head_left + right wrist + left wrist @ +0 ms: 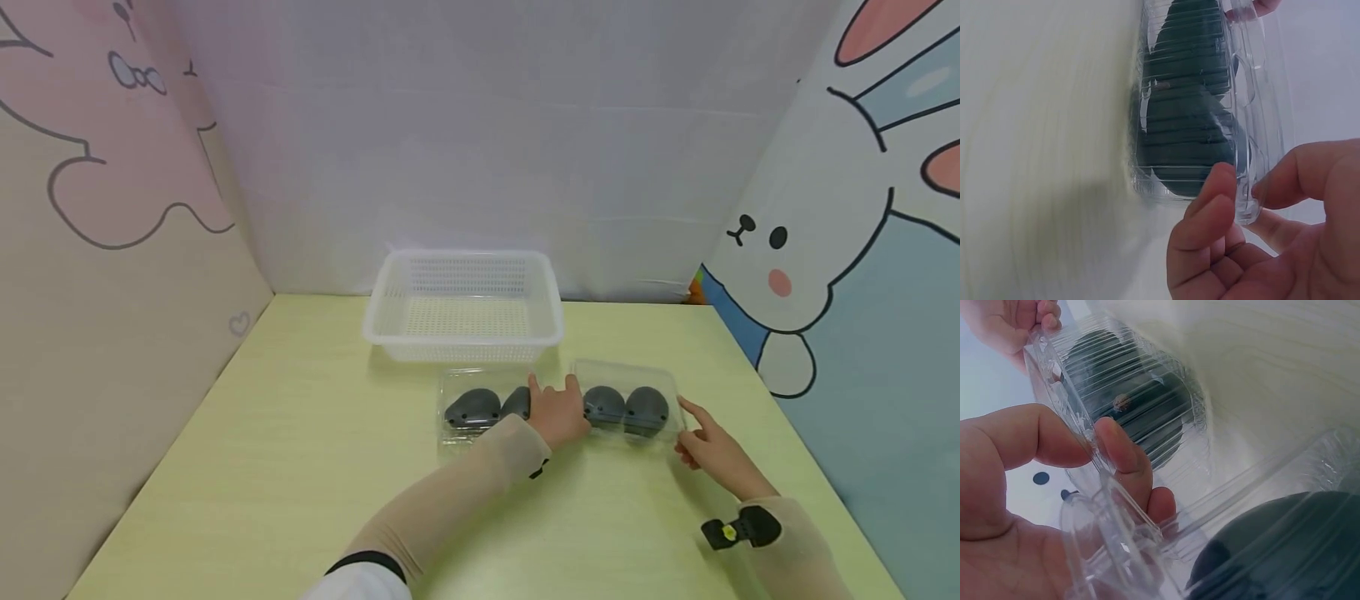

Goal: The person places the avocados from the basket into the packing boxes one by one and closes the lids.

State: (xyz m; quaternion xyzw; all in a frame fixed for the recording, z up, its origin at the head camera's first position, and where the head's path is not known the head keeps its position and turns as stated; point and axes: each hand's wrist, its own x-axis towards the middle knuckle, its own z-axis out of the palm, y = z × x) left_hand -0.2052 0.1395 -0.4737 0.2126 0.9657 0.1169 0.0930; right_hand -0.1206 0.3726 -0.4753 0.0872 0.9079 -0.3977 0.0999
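Observation:
A clear plastic clamshell box [678, 392] holds two dark rounded fruits that look like avocados [646, 410]. My left hand [561, 414] pinches its left rim; thumb and curled fingers meet at the edge in the left wrist view. My right hand [720, 457] grips the opposite rim, and in the right wrist view the thumb and fingers [1210, 215] close on the corner. The box appears slightly raised off the table. To its left lies a second clear clamshell box [450, 385] with two similar dark fruits [472, 408], partly hidden by my left hand.
Behind the boxes, a white perforated plastic basket [465, 350] stands near the back wall. The pale wooden table [262, 467] has cartoon-printed panels to its left and right.

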